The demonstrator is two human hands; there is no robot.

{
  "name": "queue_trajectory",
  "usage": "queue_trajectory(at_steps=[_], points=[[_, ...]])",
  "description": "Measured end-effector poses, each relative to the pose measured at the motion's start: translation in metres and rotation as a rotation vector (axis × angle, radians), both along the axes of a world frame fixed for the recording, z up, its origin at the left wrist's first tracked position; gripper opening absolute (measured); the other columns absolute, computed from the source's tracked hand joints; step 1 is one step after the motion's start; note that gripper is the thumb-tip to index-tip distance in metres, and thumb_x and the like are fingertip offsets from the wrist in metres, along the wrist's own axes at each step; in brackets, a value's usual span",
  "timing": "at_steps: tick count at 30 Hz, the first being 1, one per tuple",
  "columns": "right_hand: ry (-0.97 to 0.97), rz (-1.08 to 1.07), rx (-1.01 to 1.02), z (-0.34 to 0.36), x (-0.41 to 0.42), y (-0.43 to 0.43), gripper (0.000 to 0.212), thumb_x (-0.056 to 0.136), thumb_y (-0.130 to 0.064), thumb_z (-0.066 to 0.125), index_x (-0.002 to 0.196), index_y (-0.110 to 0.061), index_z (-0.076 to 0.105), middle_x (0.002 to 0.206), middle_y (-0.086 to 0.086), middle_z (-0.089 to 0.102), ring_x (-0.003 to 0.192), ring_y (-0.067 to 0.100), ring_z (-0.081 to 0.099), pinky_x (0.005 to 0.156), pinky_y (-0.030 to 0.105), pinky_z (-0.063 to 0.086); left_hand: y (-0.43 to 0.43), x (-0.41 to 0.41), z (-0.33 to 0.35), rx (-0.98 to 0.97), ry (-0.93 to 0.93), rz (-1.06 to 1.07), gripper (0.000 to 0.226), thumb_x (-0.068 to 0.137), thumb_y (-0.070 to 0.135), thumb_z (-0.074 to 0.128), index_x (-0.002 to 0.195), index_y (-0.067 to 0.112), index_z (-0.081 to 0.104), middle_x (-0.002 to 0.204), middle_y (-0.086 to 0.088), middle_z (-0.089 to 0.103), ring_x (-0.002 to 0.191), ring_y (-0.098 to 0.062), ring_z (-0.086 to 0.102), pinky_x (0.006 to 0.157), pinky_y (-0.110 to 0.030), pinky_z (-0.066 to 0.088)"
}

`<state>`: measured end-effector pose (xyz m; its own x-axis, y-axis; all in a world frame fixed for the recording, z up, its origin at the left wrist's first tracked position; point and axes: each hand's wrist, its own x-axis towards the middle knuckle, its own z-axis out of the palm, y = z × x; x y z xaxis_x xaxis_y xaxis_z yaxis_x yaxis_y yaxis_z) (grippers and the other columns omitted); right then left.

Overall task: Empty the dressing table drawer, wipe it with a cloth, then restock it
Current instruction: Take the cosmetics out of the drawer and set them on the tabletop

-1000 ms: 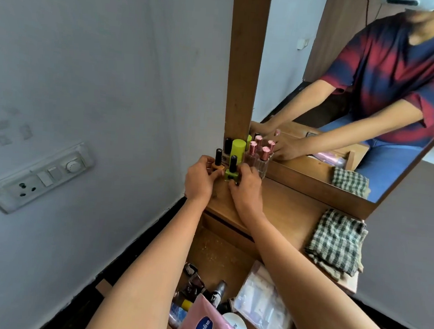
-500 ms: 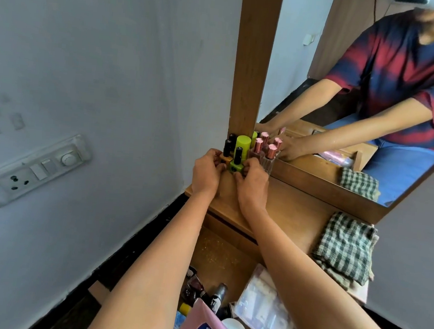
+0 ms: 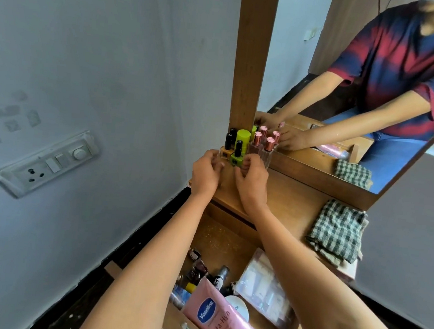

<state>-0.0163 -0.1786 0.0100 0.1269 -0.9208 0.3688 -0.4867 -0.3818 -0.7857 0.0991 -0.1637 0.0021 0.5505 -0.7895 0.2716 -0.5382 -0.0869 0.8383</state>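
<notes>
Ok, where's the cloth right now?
In the head view, the checked cloth lies on the right side of the table top, just below the mirror and well right of the polish bottles.

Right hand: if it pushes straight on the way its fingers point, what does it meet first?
Most likely the rose-capped bottles standing right ahead of the right hand, with the mirror just behind them. It may already touch the small green bottle; depth is unclear.
</notes>
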Motion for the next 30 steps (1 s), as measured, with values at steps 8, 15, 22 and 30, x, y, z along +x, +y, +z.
queue_trajectory(at_steps=[8, 15, 22, 30], points=[[0.092, 0.411, -0.253, -0.027, -0.035, 0.08, 0.012, 0.084, -0.001, 0.065, 0.093, -0.009, 0.064, 0.092, 0.002, 0.065, 0.08, 0.009, 0.061, 0.07, 0.018, 0.051, 0.088, 0.014, -0.007, -0.05, -0.111, -0.059, 0.024, 0.091, 0.014, 0.061, 0.115, 0.011, 0.06, 0.104, -0.003, 0.067, 0.096, -0.012, 0.062, 0.078, -0.017, 0.046], [0.777, 0.845, 0.087, -0.058, -0.062, 0.11, 0.029, 0.086, 0.0, 0.057, 0.11, -0.012, 0.069, 0.111, 0.004, 0.068, 0.102, 0.018, 0.063, 0.087, 0.031, 0.052, 0.151, 0.029, -0.027, 0.425, -0.556, -0.497, 0.027, 0.088, 0.012, 0.064, 0.113, 0.02, 0.062, 0.116, -0.002, 0.066, 0.101, -0.015, 0.064, 0.088, -0.033, 0.053], [0.929, 0.86, 0.149, -0.059, -0.06, 0.113, 0.042, 0.085, 0.001, 0.059, 0.122, -0.019, 0.063, 0.119, 0.002, 0.065, 0.108, 0.018, 0.06, 0.09, 0.03, 0.052, 0.149, 0.022, -0.05, 0.647, -0.961, -0.536, 0.031, 0.088, 0.021, 0.059, 0.116, 0.012, 0.065, 0.126, -0.009, 0.06, 0.104, -0.017, 0.053, 0.091, -0.029, 0.046], [0.783, 0.641, 0.106, -0.064, -0.066, 0.117, 0.036, 0.091, -0.009, 0.057, 0.126, -0.01, 0.05, 0.123, 0.01, 0.055, 0.107, 0.024, 0.058, 0.082, 0.028, 0.05, 0.152, 0.012, -0.055, 0.628, -1.033, -0.577, 0.033, 0.088, 0.003, 0.052, 0.12, 0.008, 0.058, 0.123, -0.01, 0.06, 0.12, -0.026, 0.048, 0.103, -0.032, 0.036]])
